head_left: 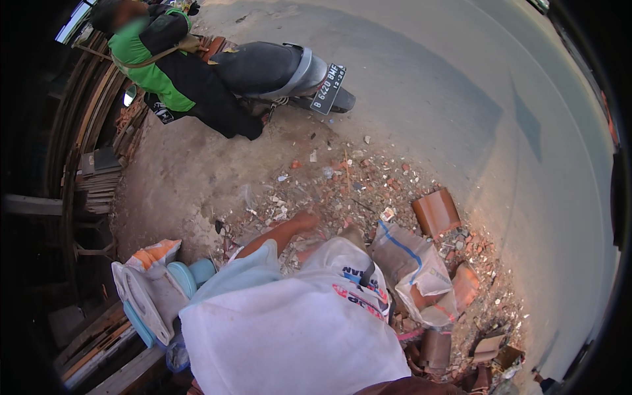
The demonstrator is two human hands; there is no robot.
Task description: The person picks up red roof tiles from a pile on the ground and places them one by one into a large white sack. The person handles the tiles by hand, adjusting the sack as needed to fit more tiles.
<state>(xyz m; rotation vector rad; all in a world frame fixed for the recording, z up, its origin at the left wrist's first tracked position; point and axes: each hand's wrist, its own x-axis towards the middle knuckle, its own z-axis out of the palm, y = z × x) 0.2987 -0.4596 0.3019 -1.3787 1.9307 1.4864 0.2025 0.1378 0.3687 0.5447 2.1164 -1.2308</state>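
Left forearm (280,232) stretched over rubble (368,184), hand (308,219) at a white sack's (296,329) top edge; grip impossible to tell. Right hand hidden; torn sack (411,266), clay tile (436,212) just beside.

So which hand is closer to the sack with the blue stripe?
Right. The right hand sits just beside the sack's left edge; the left hand is farther left, over the rubble.

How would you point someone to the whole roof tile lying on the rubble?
Start at the parked motorbike at the top, then follow the rubble patch down towards its right edge. There lies a curved terracotta roof tile, just above the dirty sack. Unlike the small shards around it, it looks whole and smooth.
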